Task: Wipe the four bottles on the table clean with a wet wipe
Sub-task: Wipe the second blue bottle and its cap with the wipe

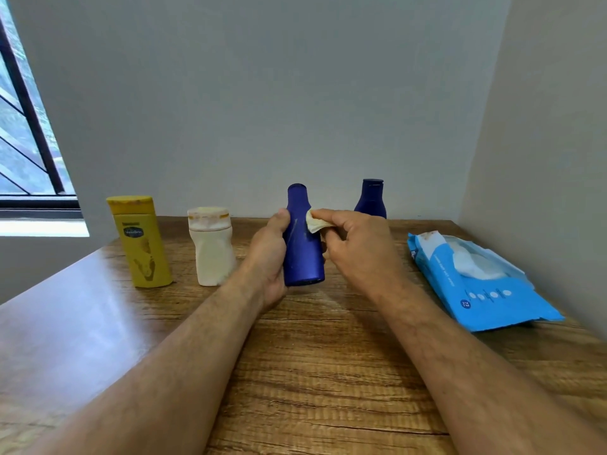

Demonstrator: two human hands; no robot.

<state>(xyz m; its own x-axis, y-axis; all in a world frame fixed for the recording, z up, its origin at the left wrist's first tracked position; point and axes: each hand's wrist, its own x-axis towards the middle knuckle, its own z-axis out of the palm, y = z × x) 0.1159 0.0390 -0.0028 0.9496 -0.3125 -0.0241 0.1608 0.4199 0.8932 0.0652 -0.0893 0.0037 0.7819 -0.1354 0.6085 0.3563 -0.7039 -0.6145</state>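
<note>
My left hand (267, 254) grips a dark blue bottle (302, 244) from its left side, holding it upright just above the wooden table (328, 372). My right hand (354, 247) pinches a folded, yellowish wet wipe (315, 221) and presses it against the bottle's upper right side. A yellow bottle (141, 241) and a white bottle (212, 247) with a dirty cap stand to the left. A second dark blue bottle (371, 200) stands behind my right hand near the wall, its base hidden.
An open blue pack of wet wipes (476, 284) lies at the table's right side next to the side wall. A wall runs right behind the bottles. A window (26, 142) is at the far left.
</note>
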